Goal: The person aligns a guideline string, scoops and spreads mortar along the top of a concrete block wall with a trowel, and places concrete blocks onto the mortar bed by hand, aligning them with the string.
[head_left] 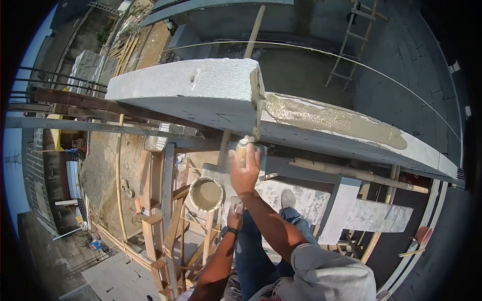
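Note:
My right hand (244, 173) is closed around the pale handle of a trowel (243, 146), just below the wall's near face. Part of a flat grey blade seems to show beside the hand. Lower down, my left hand (234, 213), with a dark watch on the wrist, has its fingers loosely extended and appears to hold nothing. Left of it stands a round bucket (207, 194) of grey mortar. Wet mortar (321, 116) coats the top of the lower white block course (427, 152). A taller white block (186, 80) stands at left, mortar on its end.
A string line (306, 49) runs above the wall. Bamboo poles (361, 175) and timber framing (158, 241) surround the standing platform (316, 200). A ladder (351, 45) leans in the room beyond. Ground with building materials lies far below at left.

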### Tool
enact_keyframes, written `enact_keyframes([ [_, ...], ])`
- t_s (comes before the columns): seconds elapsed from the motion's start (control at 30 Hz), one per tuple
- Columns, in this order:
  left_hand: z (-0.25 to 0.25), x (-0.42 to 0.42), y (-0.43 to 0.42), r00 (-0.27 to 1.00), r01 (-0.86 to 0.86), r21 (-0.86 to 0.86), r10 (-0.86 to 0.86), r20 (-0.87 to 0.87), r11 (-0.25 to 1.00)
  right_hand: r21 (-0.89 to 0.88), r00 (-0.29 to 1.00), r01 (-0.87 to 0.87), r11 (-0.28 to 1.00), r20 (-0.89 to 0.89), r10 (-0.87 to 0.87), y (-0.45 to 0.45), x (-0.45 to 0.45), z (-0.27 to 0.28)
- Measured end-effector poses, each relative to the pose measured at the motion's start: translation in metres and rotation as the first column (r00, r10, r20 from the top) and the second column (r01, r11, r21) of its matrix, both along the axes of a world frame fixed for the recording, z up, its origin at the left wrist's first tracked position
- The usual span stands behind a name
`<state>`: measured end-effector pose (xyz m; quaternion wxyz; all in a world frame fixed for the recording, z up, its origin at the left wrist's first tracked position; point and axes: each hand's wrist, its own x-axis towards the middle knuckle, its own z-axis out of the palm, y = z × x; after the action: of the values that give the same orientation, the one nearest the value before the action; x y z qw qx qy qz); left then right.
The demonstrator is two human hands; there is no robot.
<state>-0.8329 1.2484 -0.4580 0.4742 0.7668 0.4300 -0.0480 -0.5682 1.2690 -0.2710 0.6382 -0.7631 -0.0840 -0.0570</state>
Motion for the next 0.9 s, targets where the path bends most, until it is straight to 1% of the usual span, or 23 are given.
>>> enact_keyframes([
  [0.1,-0.032,-0.042,0.012,0.97,0.239,0.128,-0.232,-0.066,0.963,0.049,0.999,-0.02,0.999,-0.029,0.021,0.008,-0.012,0.016],
  [0.13,-0.039,-0.057,0.013,0.951,0.29,0.101,-0.274,-0.142,0.952,0.118,0.985,-0.083,0.99,-0.138,0.1,-0.008,-0.012,0.041],
  [0.17,-0.042,-0.066,0.015,0.924,0.338,0.066,-0.317,-0.215,0.939,0.191,0.954,-0.137,0.972,-0.239,0.182,-0.022,-0.013,0.053],
  [0.2,-0.028,-0.061,0.014,0.863,0.464,0.137,-0.412,-0.292,0.875,0.213,0.965,-0.138,0.967,-0.19,0.18,-0.029,-0.018,0.042],
  [0.23,-0.033,-0.064,0.01,0.934,0.322,0.074,-0.303,-0.189,0.944,0.265,0.957,-0.094,0.96,-0.242,0.161,-0.034,-0.02,0.025],
  [0.27,-0.039,-0.066,0.004,0.981,0.172,-0.005,-0.172,-0.094,0.985,0.315,0.945,-0.051,0.948,-0.292,0.148,-0.037,-0.021,0.008],
  [0.3,-0.014,-0.045,-0.004,0.984,-0.151,-0.289,0.115,-0.138,0.945,0.362,0.93,-0.007,0.932,-0.341,0.139,-0.04,-0.022,-0.001],
  [0.33,0.018,-0.018,-0.012,0.868,-0.497,-0.455,0.429,-0.251,0.739,0.342,0.919,0.031,0.939,-0.379,0.108,-0.037,-0.013,-0.008],
  [0.37,0.029,-0.008,-0.016,0.889,-0.457,-0.443,0.386,-0.245,0.771,0.321,0.906,0.067,0.945,-0.416,0.077,-0.034,-0.004,-0.013],
  [0.4,0.034,-0.004,-0.018,0.908,-0.415,-0.429,0.341,-0.241,0.802,0.31,0.884,0.082,0.947,-0.461,0.074,-0.024,0.003,-0.03],
  [0.47,0.034,-0.002,-0.021,0.945,-0.318,-0.426,0.247,-0.213,0.847,0.233,0.886,0.072,0.97,-0.461,0.045,-0.002,0.018,-0.037],
  [0.5,0.036,-0.001,-0.02,0.963,-0.263,-0.455,0.206,-0.173,0.851,0.164,0.911,0.052,0.985,-0.411,0.021,0.01,0.022,-0.031],
  [0.53,0.039,0.001,-0.02,0.978,-0.205,-0.482,0.163,-0.128,0.852,0.053,0.967,0.033,0.998,-0.256,-0.018,0.019,0.019,-0.025],
  [0.57,0.042,0.004,-0.019,0.989,-0.147,-0.507,0.123,-0.082,0.849,0.098,0.981,0.076,0.992,-0.188,-0.057,0.027,0.009,-0.016],
  [0.63,0.034,0.006,-0.02,0.999,-0.054,-0.493,0.047,-0.027,0.869,0.053,0.996,0.043,0.998,-0.083,-0.038,0.017,-0.01,-0.005],
  [0.73,0.022,0.006,-0.022,1.0,0.012,-0.428,-0.018,-0.01,0.904,0.03,0.985,-0.079,0.996,-0.153,0.083,-0.019,-0.029,0.015],
  [0.87,0.012,0.0,-0.023,0.999,0.033,-0.393,-0.037,-0.001,0.919,0.154,0.936,-0.011,0.988,-0.347,0.065,-0.03,-0.019,0.017],
  [0.9,0.01,-0.001,-0.023,0.999,0.035,-0.389,-0.038,0.0,0.921,0.16,0.922,-0.029,0.987,-0.378,0.088,-0.028,-0.012,0.018],
])
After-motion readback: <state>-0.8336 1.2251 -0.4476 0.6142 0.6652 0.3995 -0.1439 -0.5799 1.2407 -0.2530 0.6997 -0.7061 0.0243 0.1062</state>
